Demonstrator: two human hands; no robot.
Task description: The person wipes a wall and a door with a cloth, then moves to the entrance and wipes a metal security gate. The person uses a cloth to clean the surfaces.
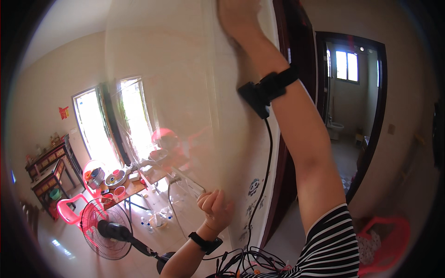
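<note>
— Plastic sheet [185, 92], clear and glossy, fills the frame from ten to one o'clock, stretched in front of a pale wall [252, 153]. Who holds it?

— One person, both arms up. The right hand [238, 16] at twelve o'clock presses flat and open-palmed against the sheet's upper part, a black strap [269, 90] with a dangling cable on the forearm. The left hand [214, 206], at six o'clock, is clenched on the sheet's lower edge.

— And beyond?

— At eight o'clock, a red standing fan [105, 228] on the floor, a cluttered tabletop [134, 187] by bright windows [111, 123]. At three o'clock, a dark doorway [354, 116]; a pink chair [387, 243] at four.
</note>
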